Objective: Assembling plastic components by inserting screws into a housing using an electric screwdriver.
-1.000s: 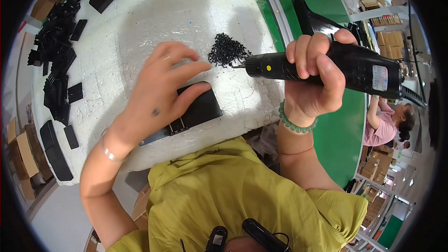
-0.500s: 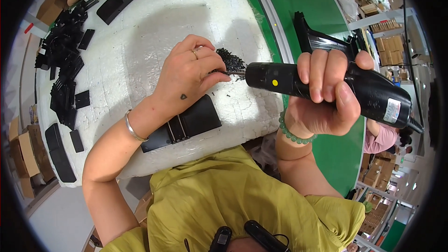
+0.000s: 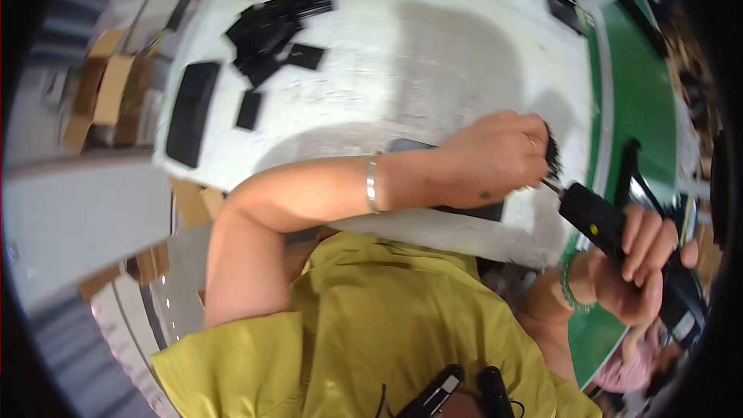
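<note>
My right hand [image 3: 638, 267] is wrapped round a black electric screwdriver [image 3: 592, 217], which tilts with its bit toward my left hand. My left hand [image 3: 503, 151] is closed, its fingertips pinched near the bit's tip. Whatever those fingers hold is hidden. Just beyond them lies a pile of small black screws [image 3: 552, 151]. Under my left hand and wrist, a flat black plastic part [image 3: 487, 210] lies on the white padded table [image 3: 457, 70], mostly covered by the hand and forearm.
Black plastic pieces [image 3: 271, 31] are heaped at the far left, with a long black panel [image 3: 192, 112] near the left edge. Another black part [image 3: 561, 0] lies far right. Beyond the right edge runs a green surface [image 3: 646, 101]. Open cardboard boxes [image 3: 112, 97] stand left of the table.
The whole view has swung, so the table, both hands and the screwdriver sit farther right in the picture. My left fingers remain by the bit's tip, and my right hand keeps its grip.
</note>
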A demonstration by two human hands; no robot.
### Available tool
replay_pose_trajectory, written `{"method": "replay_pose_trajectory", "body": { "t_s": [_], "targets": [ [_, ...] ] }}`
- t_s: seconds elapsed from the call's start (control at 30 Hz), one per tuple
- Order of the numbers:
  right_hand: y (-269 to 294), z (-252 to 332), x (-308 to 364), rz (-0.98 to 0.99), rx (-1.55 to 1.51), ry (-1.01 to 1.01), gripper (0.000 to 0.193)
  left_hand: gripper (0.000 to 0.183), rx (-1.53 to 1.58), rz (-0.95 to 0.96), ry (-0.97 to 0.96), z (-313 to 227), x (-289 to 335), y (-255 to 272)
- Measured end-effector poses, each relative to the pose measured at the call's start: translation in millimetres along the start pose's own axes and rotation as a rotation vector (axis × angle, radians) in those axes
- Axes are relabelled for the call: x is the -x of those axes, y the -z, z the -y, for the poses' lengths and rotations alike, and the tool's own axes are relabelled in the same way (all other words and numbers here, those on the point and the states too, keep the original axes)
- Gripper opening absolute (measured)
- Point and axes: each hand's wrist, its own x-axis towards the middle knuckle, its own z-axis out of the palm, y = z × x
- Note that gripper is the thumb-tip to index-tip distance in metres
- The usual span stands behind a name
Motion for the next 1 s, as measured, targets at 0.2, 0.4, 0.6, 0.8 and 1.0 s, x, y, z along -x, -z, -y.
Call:
{"method": "replay_pose_trajectory", "body": {
  "t_s": [0.2,0.4,0.6,0.8,1.0],
  "targets": [
    [-20.7,-36.6,7.7,0.049,0.033,-0.111,0.037,0.033,-0.103,-0.022,0.267,-17.0,33.3,46.3],
    [-1.9,-35.7,5.9,-0.075,-0.078,-0.137,0.038,0.047,-0.805,-0.005,0.985,-33.3,113.2,169.1],
    [2.9,-30.2,3.6,-0.095,-0.048,-0.12,0.037,0.04,-0.982,-0.118,1.175,-35.5,163.0,179.6],
    [-0.6,-30.4,0.1,0.069,-0.091,-0.133,0.045,0.029,-0.021,-0.489,1.063,-47.6,127.3,149.1],
    [-6.1,-13.5,7.4,0.018,-0.03,-0.231,0.034,0.028,-0.043,0.108,0.854,-50.9,60.6,114.8]
  ]
}}
